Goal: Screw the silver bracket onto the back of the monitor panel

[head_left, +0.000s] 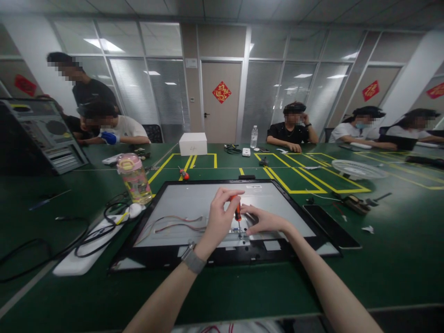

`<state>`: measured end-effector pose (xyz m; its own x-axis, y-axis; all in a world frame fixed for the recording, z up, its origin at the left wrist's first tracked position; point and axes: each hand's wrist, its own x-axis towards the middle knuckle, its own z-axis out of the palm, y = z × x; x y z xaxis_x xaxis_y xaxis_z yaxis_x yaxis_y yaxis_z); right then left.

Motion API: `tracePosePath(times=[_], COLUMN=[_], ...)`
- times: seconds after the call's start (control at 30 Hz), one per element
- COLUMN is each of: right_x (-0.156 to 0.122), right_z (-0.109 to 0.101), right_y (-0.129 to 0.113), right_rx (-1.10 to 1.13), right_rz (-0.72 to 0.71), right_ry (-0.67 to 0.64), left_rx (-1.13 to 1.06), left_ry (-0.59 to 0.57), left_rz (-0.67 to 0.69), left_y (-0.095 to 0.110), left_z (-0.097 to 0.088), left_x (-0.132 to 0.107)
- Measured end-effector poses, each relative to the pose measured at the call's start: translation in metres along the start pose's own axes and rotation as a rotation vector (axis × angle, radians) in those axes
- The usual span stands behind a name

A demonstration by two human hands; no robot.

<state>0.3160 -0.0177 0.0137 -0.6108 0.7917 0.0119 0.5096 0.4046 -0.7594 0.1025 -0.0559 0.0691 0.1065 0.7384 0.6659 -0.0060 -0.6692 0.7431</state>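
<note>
An orange-and-black screwdriver (237,212) stands nearly upright, its handle in the fingers of my left hand (222,215), which wears a watch. Its shaft points down at a small circuit board (236,230) on the back of a flat display panel (187,196) with a black frame. To the right of the shaft is my right hand (265,220), its thumb and fingers apart and curved around the tip area, resting near the board. Thin coloured wires (176,226) run left from the board across the panel. Where exactly the tip sits is too small to tell.
On the left are a white power strip (83,249) with black cables, a drink bottle (133,178) and a computer case (45,134). A black phone-like slab (331,226) lies right of the panel. Behind it stands a white box (193,144). Several people sit across the table.
</note>
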Motion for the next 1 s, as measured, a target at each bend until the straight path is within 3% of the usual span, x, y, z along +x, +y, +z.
tracePosePath(times=[0.1, 0.33, 0.5, 0.67, 0.83, 1.0], right_x=[-0.001, -0.002, 0.000, 0.000, 0.000, 0.001], right_z=[-0.001, -0.001, 0.000, 0.000, 0.000, 0.002], right_y=[-0.001, -0.004, -0.002, 0.001, 0.000, 0.003], right_rx=[0.007, 0.014, 0.011, 0.009, 0.017, 0.029], right_rz=[0.027, 0.032, 0.035, 0.028, 0.030, 0.002], right_ry=[0.001, -0.009, -0.002, 0.001, 0.012, 0.021], left_rx=[-0.031, 0.065, -0.040, 0.030, -0.009, 0.061], left_ry=[-0.028, 0.055, 0.009, 0.074, 0.003, 0.033], left_rz=[-0.005, 0.025, -0.005, 0.011, 0.005, 0.033], left_y=[-0.003, -0.007, -0.002, -0.003, -0.001, 0.003], left_z=[-0.003, -0.009, -0.006, -0.003, -0.004, -0.002], left_x=[0.000, -0.001, -0.004, -0.006, -0.006, -0.009])
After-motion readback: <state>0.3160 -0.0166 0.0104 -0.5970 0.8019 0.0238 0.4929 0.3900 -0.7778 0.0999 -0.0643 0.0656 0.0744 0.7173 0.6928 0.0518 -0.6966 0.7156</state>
